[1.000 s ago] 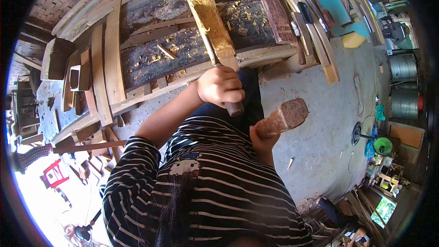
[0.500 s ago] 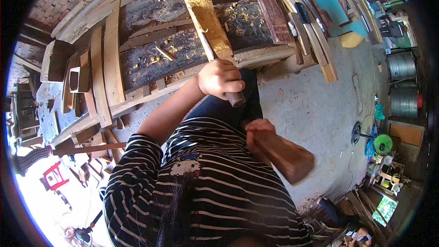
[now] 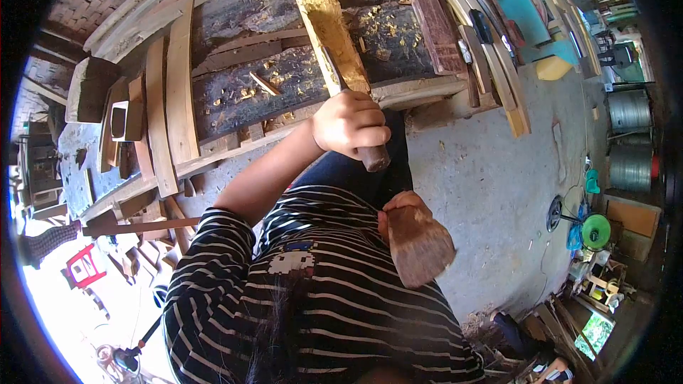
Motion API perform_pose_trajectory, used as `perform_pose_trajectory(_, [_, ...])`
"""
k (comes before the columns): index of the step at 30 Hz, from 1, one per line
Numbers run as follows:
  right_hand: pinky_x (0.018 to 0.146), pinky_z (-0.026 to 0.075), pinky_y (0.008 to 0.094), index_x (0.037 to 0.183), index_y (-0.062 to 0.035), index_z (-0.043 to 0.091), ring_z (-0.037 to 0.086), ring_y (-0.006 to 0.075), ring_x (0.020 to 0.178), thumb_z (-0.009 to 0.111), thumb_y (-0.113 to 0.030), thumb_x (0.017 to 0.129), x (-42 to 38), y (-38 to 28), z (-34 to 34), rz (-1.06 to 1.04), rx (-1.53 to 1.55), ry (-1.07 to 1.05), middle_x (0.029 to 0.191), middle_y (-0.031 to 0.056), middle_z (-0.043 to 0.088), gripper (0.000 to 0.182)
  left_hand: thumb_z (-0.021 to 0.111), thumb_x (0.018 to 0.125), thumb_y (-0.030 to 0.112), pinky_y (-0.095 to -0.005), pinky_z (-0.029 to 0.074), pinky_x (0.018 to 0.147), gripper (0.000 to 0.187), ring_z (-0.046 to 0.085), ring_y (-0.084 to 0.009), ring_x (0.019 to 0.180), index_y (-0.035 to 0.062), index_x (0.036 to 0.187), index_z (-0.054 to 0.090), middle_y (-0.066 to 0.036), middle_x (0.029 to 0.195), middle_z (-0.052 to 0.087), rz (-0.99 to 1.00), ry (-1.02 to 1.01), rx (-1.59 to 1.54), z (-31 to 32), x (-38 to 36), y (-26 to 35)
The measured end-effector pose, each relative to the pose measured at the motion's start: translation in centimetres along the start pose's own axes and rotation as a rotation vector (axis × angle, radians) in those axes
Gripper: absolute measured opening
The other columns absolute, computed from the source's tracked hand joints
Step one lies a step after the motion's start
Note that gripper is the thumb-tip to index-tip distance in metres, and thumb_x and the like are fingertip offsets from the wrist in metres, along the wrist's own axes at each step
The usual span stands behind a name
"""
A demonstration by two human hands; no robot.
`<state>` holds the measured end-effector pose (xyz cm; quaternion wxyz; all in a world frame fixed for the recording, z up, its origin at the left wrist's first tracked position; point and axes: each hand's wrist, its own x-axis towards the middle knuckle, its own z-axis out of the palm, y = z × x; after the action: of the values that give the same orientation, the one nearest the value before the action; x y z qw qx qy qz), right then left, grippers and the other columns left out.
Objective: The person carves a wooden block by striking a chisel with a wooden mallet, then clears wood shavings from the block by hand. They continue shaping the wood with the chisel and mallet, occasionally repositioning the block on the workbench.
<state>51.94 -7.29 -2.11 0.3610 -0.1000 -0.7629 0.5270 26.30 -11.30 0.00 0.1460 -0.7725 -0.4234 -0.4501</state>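
Note:
My left hand (image 3: 350,125) is closed round the dark wooden handle of a chisel (image 3: 374,158). The chisel's blade slants up onto a yellowish wooden piece (image 3: 313,1) with a hollowed channel, lying across the dark bench. Wood chips are scattered in and around the channel. Low in front of my body, my right hand (image 3: 404,206) grips a wooden mallet (image 3: 421,249), its broad head tilted down to the right and slightly blurred. The mallet is apart from the chisel handle.
Long boards (image 3: 179,85) lie at the bench's left, near a hollow rectangular piece (image 3: 126,121). A reddish beam (image 3: 432,25) and several narrow strips (image 3: 498,75) lie at the right. A green fan (image 3: 595,230) and metal drums (image 3: 629,110) stand farther right.
The mallet head has swung left, closer to my body, and points more steeply down. The view has shifted slightly; my left hand still holds the chisel at the wooden piece.

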Motion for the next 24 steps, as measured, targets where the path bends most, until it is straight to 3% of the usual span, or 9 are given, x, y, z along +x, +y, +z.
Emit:
perform_pose_trajectory(2, [0.053, 0.046, 0.0271, 0.084, -0.0063, 0.055, 0.056, 0.0163, 0.06, 0.075, 0.002, 0.067, 0.4, -0.5, -0.4, -0.015, -0.205, -0.076, 0.07, 0.006, 0.057, 0.028, 0.069, 0.066, 0.021, -0.0372, 0.05, 0.054, 0.023, 0.06, -0.0264, 0.062, 0.0068, 0.078, 0.055, -0.006, 0.071, 0.056, -0.034, 0.048, 0.009, 0.1, 0.0, -0.5])
perform_pose_trajectory(6, [0.054, 0.046, 0.0258, 0.083, -0.0068, 0.055, 0.056, 0.0153, 0.06, 0.076, 0.002, 0.067, 0.0, 0.2, -0.7, 0.045, -0.151, -0.091, 0.071, 0.0053, 0.057, 0.028, 0.069, 0.065, 0.021, -0.0375, 0.05, 0.055, 0.023, 0.06, -0.0269, 0.063, 0.0072, 0.078, 0.056, -0.007, 0.072, 0.057, -0.064, 0.019, 0.05, 0.1, -0.5, -1.5])
perform_pose_trajectory(8, [0.065, 0.047, 0.0262, 0.093, -0.0064, 0.048, 0.057, 0.0181, 0.071, 0.068, 0.004, 0.066, 0.0, 0.3, -1.1, 0.012, -0.083, -0.2, 0.08, 0.0078, 0.054, 0.035, 0.072, 0.055, 0.023, -0.0384, 0.046, 0.052, 0.034, 0.057, -0.0267, 0.058, 0.0102, 0.082, 0.056, -0.005, 0.066, 0.052, -0.085, 0.04, 0.025, 0.4, -0.6, -1.8])
perform_pose_trajectory(11, [0.07, 0.049, 0.0289, 0.098, -0.0056, 0.045, 0.058, 0.0196, 0.075, 0.066, 0.006, 0.065, -0.2, 0.5, -0.9, -0.023, 0.1, -0.112, 0.086, 0.0097, 0.055, 0.04, 0.072, 0.055, 0.022, -0.0387, 0.046, 0.052, 0.033, 0.057, -0.0269, 0.058, 0.0104, 0.08, 0.055, -0.005, 0.066, 0.052, -0.083, 0.021, 0.006, 0.8, -0.7, -1.9])
perform_pose_trajectory(14, [0.074, 0.049, 0.0312, 0.101, -0.005, 0.043, 0.059, 0.021, 0.078, 0.063, 0.008, 0.065, 0.7, 0.2, -1.5, -0.112, 0.116, -0.157, 0.087, 0.011, 0.055, 0.043, 0.072, 0.055, 0.022, -0.0387, 0.046, 0.052, 0.032, 0.057, -0.0266, 0.058, 0.0105, 0.079, 0.054, -0.005, 0.065, 0.051, -0.083, 0.009, 0.006, 0.6, -0.5, -1.9])
perform_pose_trajectory(24, [0.074, 0.049, 0.0304, 0.1, -0.0041, 0.042, 0.059, 0.0211, 0.078, 0.064, 0.008, 0.066, 1.8, -0.5, -1.5, -0.094, 0.043, -0.161, 0.086, 0.0114, 0.055, 0.042, 0.073, 0.055, 0.024, -0.0372, 0.048, 0.054, 0.033, 0.06, -0.0263, 0.063, 0.0087, 0.08, 0.057, -0.006, 0.07, 0.055, -0.06, 0.179, 0.115, -0.2, -0.9, -3.2])
